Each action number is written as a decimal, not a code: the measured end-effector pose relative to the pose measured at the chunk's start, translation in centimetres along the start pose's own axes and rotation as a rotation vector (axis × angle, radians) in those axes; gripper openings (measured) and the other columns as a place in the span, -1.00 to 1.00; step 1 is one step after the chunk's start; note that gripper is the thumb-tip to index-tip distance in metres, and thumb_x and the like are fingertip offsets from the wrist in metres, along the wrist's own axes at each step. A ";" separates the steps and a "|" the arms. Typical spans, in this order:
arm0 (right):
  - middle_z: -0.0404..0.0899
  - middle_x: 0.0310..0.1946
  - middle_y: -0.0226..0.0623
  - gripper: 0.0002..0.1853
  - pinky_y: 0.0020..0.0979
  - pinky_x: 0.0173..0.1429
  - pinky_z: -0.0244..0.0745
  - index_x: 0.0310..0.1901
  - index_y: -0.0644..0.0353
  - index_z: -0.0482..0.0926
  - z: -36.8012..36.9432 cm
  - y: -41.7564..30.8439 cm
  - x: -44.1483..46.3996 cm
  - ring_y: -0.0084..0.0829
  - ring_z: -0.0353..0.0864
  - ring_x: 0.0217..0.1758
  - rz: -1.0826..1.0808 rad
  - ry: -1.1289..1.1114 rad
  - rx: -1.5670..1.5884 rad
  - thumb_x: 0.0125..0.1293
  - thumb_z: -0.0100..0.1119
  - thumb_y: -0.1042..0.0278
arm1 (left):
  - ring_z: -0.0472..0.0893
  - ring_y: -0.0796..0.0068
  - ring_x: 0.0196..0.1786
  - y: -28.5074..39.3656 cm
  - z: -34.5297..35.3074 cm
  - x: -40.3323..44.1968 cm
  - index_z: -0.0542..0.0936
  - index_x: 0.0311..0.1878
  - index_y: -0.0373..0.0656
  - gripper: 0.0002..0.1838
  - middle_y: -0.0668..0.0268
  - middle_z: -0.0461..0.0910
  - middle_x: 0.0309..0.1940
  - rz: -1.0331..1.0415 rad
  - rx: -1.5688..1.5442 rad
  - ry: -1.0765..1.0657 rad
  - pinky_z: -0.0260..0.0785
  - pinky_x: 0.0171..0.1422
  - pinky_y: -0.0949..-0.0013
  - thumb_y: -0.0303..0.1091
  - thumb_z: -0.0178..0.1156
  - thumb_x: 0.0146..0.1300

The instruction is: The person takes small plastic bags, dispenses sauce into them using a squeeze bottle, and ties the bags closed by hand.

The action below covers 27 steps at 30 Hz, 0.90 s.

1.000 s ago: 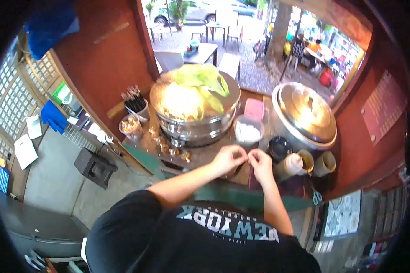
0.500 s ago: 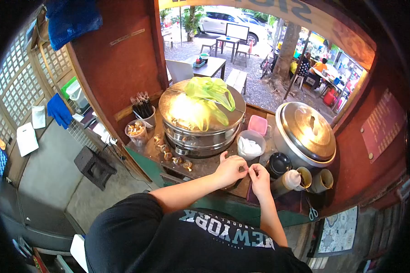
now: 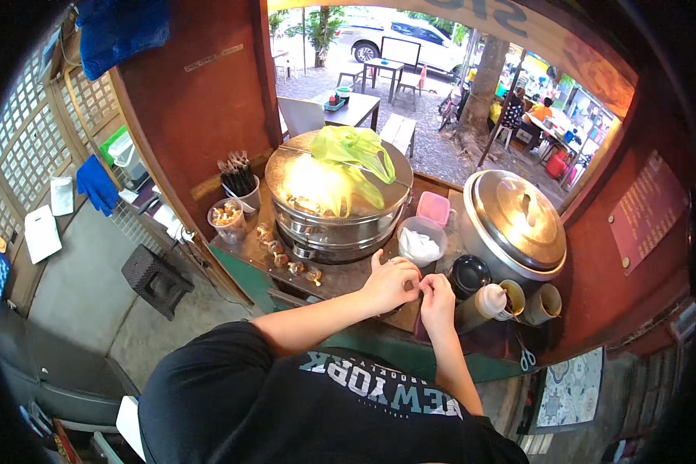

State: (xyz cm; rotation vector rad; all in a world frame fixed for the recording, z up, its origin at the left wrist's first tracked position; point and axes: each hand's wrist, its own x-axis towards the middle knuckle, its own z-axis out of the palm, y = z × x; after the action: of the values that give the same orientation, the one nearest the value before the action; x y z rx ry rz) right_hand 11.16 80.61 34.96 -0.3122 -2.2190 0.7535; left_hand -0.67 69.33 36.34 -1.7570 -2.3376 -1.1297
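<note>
My left hand [image 3: 393,286] and my right hand [image 3: 438,301] meet over the front edge of the counter, fingertips pinched together. Whatever they pinch is too small and too hidden to make out. Just beyond them stands a clear plastic tub [image 3: 421,241] with white plastic bags in it. A black bowl [image 3: 469,277] sits to the right of my right hand, close to a squeeze bottle [image 3: 483,304] with a pale cap. Left of my left hand, several small knotted bags of brown sauce [image 3: 295,268] lie in a row along the counter.
A round steel steamer [image 3: 340,224] carries a green plastic bag [image 3: 352,155] on its lid. On the right is a large lidded pot [image 3: 514,220]. Cups [image 3: 544,304], scissors [image 3: 527,357], a pink container [image 3: 434,209] and a tub of small bags [image 3: 229,221] surround the work area.
The view has shifted slightly, so the counter items sit a little further left. Both hands keep their pinch at nearly the same place. A white vehicle outside appears further right.
</note>
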 end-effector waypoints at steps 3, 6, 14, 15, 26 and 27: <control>0.49 -0.34 -0.18 -0.90 -0.19 -0.03 0.36 -0.32 0.23 0.45 -0.8 -1.1 0.7 -0.10 0.48 -0.17 -0.110 0.009 -0.079 0.16 0.16 0.59 | 0.49 0.49 0.18 0.3 -0.8 0.0 0.57 -0.40 0.09 -0.84 0.62 0.64 -0.14 0.003 -0.082 -0.028 -0.17 0.38 -0.35 -0.25 0.38 -0.03; 0.49 -0.33 -0.17 -0.90 -0.18 -0.02 0.35 -0.34 0.22 0.45 -1.4 -2.7 0.9 -0.09 0.47 -0.16 -0.152 0.070 -0.066 0.15 0.16 0.60 | 0.49 0.49 0.21 1.1 -2.2 0.3 0.57 -0.39 0.09 -0.84 0.61 0.64 -0.13 0.013 -0.094 -0.053 -0.17 0.39 -0.35 -0.24 0.38 -0.01; 0.60 -0.22 -0.23 -0.86 -0.34 0.01 0.46 -0.26 0.30 0.60 -1.8 -5.2 0.8 -0.32 0.57 -0.16 0.044 0.156 0.443 0.17 0.33 0.49 | 0.47 0.47 0.24 2.9 -5.5 -0.5 0.60 -0.35 0.09 -0.87 0.57 0.62 -0.06 0.028 -0.191 -0.036 -0.21 0.40 -0.32 -0.24 0.36 0.04; 0.61 -0.21 -0.25 -0.84 -0.36 0.01 0.46 -0.25 0.30 0.62 -2.0 -5.5 1.0 -0.35 0.58 -0.17 -0.002 0.161 0.415 0.17 0.35 0.47 | 0.47 0.47 0.24 3.2 -5.8 -0.5 0.61 -0.34 0.08 -0.87 0.56 0.61 -0.05 0.021 -0.202 -0.019 -0.22 0.40 -0.31 -0.24 0.36 0.04; 0.51 -0.36 -0.24 -0.86 -0.44 -0.16 0.38 -0.43 0.29 0.48 -3.0 -7.4 0.8 -0.41 0.47 -0.30 -0.147 0.198 0.229 0.21 0.26 0.55 | 0.44 0.45 0.26 3.3 -5.2 -1.9 0.61 -0.37 0.08 -0.88 0.55 0.59 -0.01 0.056 -0.462 -0.019 -0.25 0.43 -0.16 -0.30 0.36 0.02; 0.55 -0.43 -0.27 -0.89 -0.38 -0.08 0.37 -0.42 0.24 0.53 -3.1 -7.9 0.9 -0.32 0.51 -0.30 -0.126 0.239 0.255 0.19 0.28 0.50 | 0.43 0.45 0.27 3.2 -5.4 -1.7 0.61 -0.37 0.08 -0.88 0.55 0.59 -0.01 0.067 -0.497 -0.036 -0.26 0.43 -0.15 -0.30 0.36 0.02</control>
State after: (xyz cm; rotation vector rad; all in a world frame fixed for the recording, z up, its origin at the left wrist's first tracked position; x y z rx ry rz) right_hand 12.88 76.00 41.89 -0.1268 -1.8762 0.8711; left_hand 0.53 65.34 41.37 -1.9815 -2.1197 -1.8003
